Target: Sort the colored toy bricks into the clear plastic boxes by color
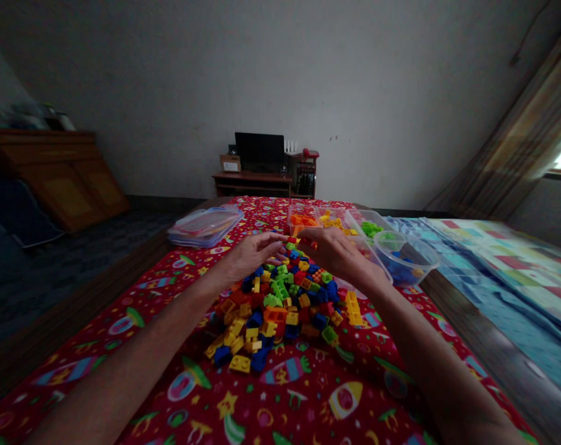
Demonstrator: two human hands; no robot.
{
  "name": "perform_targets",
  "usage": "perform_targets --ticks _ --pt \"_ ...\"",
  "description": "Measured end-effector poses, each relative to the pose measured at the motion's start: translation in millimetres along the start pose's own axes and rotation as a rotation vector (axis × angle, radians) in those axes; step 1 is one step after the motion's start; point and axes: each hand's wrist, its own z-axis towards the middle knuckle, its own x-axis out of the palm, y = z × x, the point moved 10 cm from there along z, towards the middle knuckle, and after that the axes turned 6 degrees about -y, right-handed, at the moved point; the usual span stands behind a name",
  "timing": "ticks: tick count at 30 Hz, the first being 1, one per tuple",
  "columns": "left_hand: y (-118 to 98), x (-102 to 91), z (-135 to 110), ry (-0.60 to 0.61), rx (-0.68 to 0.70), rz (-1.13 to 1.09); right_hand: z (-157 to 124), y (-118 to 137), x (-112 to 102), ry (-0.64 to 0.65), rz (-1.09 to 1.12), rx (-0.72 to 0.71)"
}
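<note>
Far left, against the wall: a wooden cabinet [62,179]. On the red rocket-print tablecloth [284,395], at its left far edge, lies a stack of clear lids [205,225].

Left hand [252,253]: palm down, fingers loosely curled and narrow, resting at the far left rim of the pile of bricks [280,309]. Whether it holds a brick cannot be told.

The pile of bricks sits mid-table, between both forearms, in mixed red, blue, yellow, green and orange.

Right hand [338,253]: fingers bent inward towards the left hand, fingertips close to it over the far edge of the pile. Its grip is hidden.

Behind it stands a row of clear tubs [354,217] with orange, yellow and green bricks. To the right, a round bowl [428,259] holds blue bricks.
</note>
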Motion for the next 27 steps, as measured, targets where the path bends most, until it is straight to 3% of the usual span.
perform_targets --ticks 4,7,10,13,17,23,27 --pt "-3 -32.4 6 -0.096 0.13 0.445 -2 -51 -20 -0.075 -0.156 0.152" --pt "12 -48.8 12 -0.098 0.131 0.589 -10 -93 -26 -0.057 -0.306 0.295" --pt "31 -51.2 17 -0.057 0.104 0.682 -23 -128 -22 0.05 -0.409 0.419" --pt "42 -41.9 18 -0.017 0.101 0.733 -28 -136 -14 0.13 -0.44 0.426" --pt "41 -24.4 15 0.024 0.155 0.726 -14 -96 -7 0.054 -0.338 0.304" --pt "21 -22.0 13 -0.041 0.268 0.719 -6 9 43 0.182 -0.062 -0.048" --pt "23 -9.4 9 0.05 0.285 0.736 -19 41 70 0.184 0.005 -0.221"
